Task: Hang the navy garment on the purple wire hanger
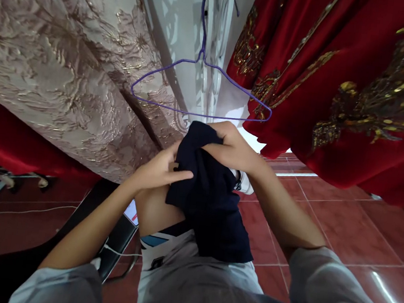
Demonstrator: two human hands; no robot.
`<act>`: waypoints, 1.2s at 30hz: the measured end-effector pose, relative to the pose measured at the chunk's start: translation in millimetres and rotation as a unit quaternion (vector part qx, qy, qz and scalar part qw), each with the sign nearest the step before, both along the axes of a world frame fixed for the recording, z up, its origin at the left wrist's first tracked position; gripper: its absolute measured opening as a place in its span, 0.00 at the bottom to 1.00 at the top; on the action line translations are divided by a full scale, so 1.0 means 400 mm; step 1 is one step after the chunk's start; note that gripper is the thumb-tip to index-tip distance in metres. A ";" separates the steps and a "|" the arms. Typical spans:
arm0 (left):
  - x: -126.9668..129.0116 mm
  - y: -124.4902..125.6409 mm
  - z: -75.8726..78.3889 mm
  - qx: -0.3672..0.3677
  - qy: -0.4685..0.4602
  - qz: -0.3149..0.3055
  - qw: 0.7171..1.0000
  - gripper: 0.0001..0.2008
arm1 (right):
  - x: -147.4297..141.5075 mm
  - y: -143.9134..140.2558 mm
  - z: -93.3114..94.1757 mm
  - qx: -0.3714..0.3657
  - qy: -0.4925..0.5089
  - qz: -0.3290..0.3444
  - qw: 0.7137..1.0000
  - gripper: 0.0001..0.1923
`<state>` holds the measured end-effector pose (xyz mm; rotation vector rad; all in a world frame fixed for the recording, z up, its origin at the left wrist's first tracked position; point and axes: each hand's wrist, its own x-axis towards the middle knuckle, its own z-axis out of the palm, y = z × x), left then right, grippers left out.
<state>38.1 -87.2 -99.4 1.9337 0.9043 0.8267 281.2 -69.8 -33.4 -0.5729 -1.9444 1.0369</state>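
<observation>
A dark navy piece of cloth, perhaps a garment, is bunched between my hands and drapes down over my lap. My left hand holds its left edge, thumb across the front and the other fingers partly hidden behind. At the upper right of the fabric, my right hand grips it, with its fingertips tucked into or behind a fold. Just beyond both hands, a bare purple hanger hangs from a white metal rack.
Pale pink embossed fabric hangs on the left, and red gowns with gold sequins on the right. A phone with a white cable lies on a black seat at my left. Red tiles cover the floor.
</observation>
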 end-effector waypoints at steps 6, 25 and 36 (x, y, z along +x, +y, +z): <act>-0.091 0.042 -0.068 0.048 0.177 0.043 0.982 0.14 | 0.079 0.073 -0.002 0.073 0.082 -0.290 0.951 0.10; -0.178 0.099 0.119 0.258 0.105 0.205 0.938 0.12 | 0.140 0.071 -0.134 0.024 0.024 -0.383 0.923 0.18; -0.002 0.174 0.223 0.164 -0.115 0.229 0.953 0.08 | 0.195 -0.001 -0.120 0.149 0.063 -0.366 0.916 0.22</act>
